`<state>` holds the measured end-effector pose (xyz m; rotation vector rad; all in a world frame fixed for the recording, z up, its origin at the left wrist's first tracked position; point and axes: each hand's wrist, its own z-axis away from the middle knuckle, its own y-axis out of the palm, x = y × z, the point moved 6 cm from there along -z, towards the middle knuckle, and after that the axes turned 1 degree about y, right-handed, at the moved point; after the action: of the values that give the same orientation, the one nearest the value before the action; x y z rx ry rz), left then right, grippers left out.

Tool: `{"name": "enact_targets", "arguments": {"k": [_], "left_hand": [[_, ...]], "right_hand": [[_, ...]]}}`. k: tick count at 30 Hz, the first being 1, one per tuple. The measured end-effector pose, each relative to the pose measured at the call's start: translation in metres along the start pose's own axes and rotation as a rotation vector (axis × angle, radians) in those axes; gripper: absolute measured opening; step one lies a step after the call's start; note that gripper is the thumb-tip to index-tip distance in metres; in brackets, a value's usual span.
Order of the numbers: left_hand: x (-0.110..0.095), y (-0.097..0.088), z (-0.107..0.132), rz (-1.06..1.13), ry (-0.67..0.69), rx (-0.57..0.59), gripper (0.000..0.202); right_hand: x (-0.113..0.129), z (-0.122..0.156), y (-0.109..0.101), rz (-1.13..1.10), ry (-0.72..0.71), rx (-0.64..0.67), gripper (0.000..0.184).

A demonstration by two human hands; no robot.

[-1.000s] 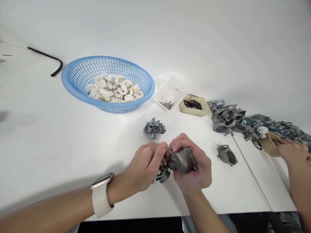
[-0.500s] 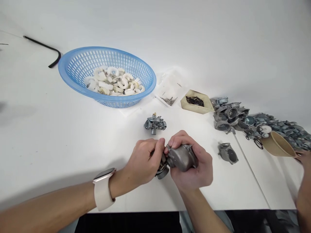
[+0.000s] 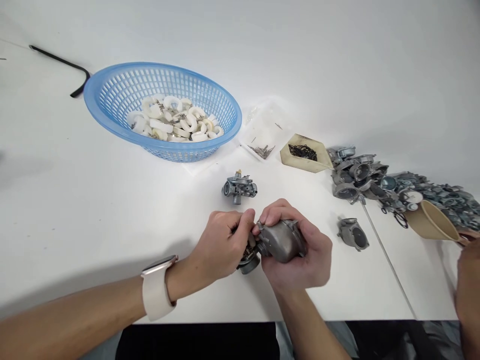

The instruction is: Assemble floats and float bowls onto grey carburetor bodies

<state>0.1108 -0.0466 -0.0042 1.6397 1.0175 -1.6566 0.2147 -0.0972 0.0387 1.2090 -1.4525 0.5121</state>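
My left hand (image 3: 219, 245), with a pale watch on the wrist, is closed around a carburetor body (image 3: 248, 264). Most of that body is hidden under the fingers; its round lower end shows below the thumb. In my right hand (image 3: 313, 250) is a grey metal float bowl (image 3: 283, 241), its rounded outside facing up. The bowl and the body meet or overlap between my hands; whether they are joined I cannot tell. Just beyond stands another carburetor (image 3: 239, 188) with a brass-coloured fitting on top. A loose float bowl (image 3: 353, 234) lies to the right.
A blue basket (image 3: 93, 107) holds white C-shaped floats. Beside it are a clear tray (image 3: 258, 125) with thin pins and a cream tray (image 3: 290, 162) of black rubber rings. Metal parts (image 3: 360, 175) are heaped rightward. Another person's hand (image 3: 468, 260) is by a tan container (image 3: 431, 222).
My hands keep the same hold on the carburetor body and the float bowl. The view has shifted slightly, so things on the table appear a little higher.
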Motion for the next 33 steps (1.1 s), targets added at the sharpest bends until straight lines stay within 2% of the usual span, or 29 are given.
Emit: {"name": "enact_targets", "arguments": {"k": [8,17,26,33], "left_hand": [[-0.002,-0.004,0.003,-0.046,-0.004,-0.102,0.051],[0.002,0.003,0.002,0.026,0.005,0.0,0.05],[0.0,0.003,0.003,0.031,0.008,-0.005,0.05],[-0.004,0.0,0.004,-0.022,0.005,-0.067,0.051]], "right_hand": [[-0.002,0.003,0.003,-0.04,-0.022,-0.063,0.038],[0.001,0.004,-0.006,0.024,-0.101,-0.041,0.039],[0.001,0.006,-0.006,0.012,-0.076,-0.04,0.04],[0.003,0.009,-0.002,0.01,-0.088,-0.066,0.038]]}}
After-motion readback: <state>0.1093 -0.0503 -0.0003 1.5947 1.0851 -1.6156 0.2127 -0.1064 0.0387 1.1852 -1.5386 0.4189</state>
